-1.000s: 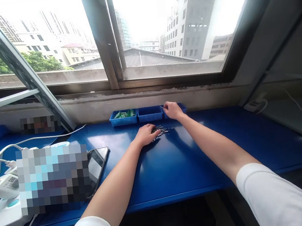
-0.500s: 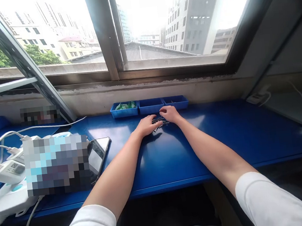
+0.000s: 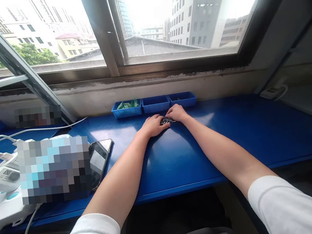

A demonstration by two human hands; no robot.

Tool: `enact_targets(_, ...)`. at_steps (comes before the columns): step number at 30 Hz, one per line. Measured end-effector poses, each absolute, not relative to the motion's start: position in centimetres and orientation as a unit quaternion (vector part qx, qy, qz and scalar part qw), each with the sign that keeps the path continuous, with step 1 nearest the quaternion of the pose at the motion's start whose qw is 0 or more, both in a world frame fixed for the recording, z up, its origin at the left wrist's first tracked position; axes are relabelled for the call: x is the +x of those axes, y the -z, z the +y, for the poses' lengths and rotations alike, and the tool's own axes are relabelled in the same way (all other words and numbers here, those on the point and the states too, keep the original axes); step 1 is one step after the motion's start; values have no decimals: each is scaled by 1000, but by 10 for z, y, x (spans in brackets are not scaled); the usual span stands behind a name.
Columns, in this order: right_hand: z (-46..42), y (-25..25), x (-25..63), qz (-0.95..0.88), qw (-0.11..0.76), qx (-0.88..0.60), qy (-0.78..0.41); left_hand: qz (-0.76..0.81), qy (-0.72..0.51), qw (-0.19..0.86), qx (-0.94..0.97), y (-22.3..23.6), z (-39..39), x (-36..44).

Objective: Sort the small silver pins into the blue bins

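Observation:
A small pile of thin dark and silvery metal pieces, which look like screws [image 3: 166, 120], lies on the blue tabletop between my hands. My left hand [image 3: 154, 125] rests flat at the pile's left side, its thumb stretched along the near edge and its fingers reaching round the far side. At the right, my right hand [image 3: 176, 113] is cupped over the far right edge of the pile with bent fingers. Its fingertips touch or nearly touch the pieces. I see nothing lifted in either hand.
Behind my hands stand three joined blue bins: the left bin [image 3: 127, 112] has green-and-white packets, the middle bin [image 3: 156, 107], and the right bin [image 3: 184, 102] with a few small pieces. A phone [image 3: 102, 161] and a power strip [image 3: 10, 206] with plugs and cables sit left.
My left hand has moved slightly right and flattened against the pile. The pieces are gathered closer together. My right hand has come down beside them. The camera view has shifted slightly.

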State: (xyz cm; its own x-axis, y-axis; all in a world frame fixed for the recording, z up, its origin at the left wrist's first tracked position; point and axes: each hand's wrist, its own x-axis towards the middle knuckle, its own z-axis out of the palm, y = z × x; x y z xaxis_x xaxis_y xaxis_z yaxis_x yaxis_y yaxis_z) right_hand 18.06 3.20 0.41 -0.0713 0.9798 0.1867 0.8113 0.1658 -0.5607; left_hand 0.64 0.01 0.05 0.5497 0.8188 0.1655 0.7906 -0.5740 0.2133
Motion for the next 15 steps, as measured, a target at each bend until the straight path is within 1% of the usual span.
enact_targets(5,33,-2,181,-738,220,-623,-138,452,-141,64,879,0,-2,6)
enact_targets(7,31,0,182,-744,227,-616,-126,461,-152,75,871,-1,-2,6)
enact_targets(11,24,2,184,-753,316,-560,-141,488,-228,60,840,-4,-1,6)
enact_targets(15,21,-1,178,-754,400,-479,-205,479,-286,10,830,-5,1,7)
